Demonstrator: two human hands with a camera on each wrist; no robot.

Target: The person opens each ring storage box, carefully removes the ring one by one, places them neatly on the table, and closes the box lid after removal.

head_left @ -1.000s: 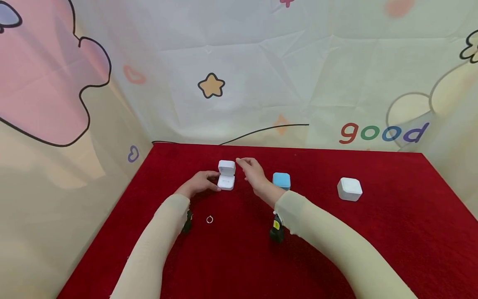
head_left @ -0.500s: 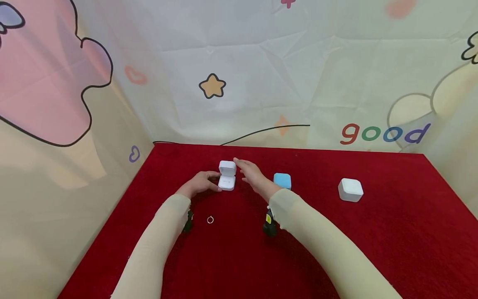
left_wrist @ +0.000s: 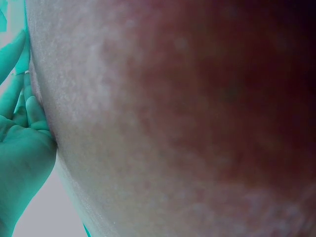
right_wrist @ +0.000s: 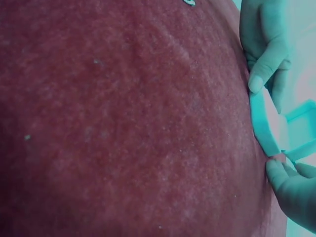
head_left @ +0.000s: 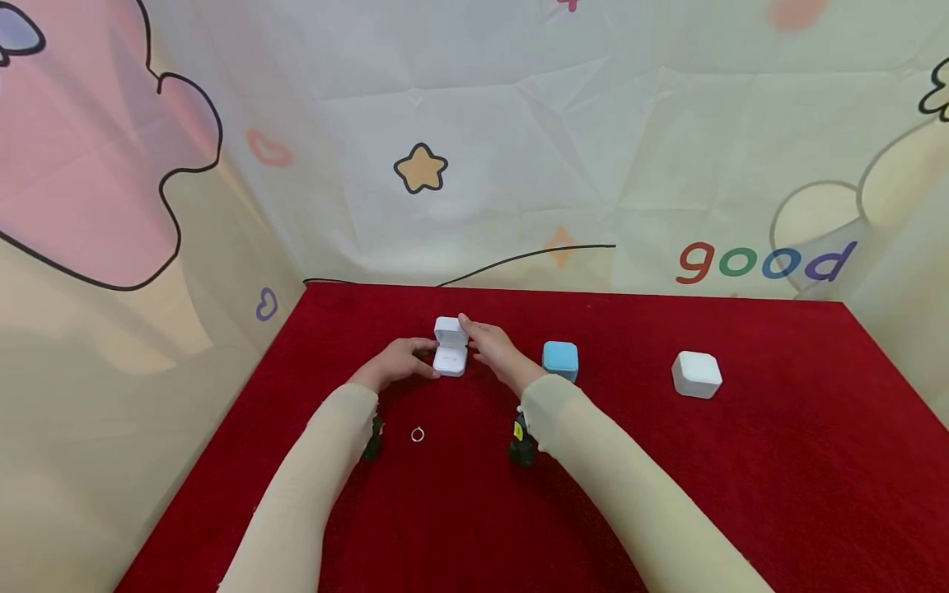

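Note:
A small white ring box [head_left: 449, 362] stands with its lid raised on the red cloth, near the back. My left hand [head_left: 400, 362] holds the base at its left side; in the right wrist view its thumb [right_wrist: 261, 76] lies on the base's edge. From the right, my right hand [head_left: 502, 352] reaches the box with extended fingers, one fingertip at the lid's upper right corner. The box's hinge side is partly hidden by that hand. A silver ring [head_left: 418, 434] lies on the cloth in front of the box, between the forearms. The left wrist view shows mostly blurred cloth.
A light blue box [head_left: 559, 359], closed, stands just right of my right hand. Farther right is a closed white box [head_left: 697, 375]. Behind the red cloth [head_left: 801, 428] hangs a printed curtain [head_left: 519, 165], with more curtain at both sides.
My right hand has moved left, bringing its fingertips from beside the open lid onto its corner. The left hand, the ring box and the ring stay in place.

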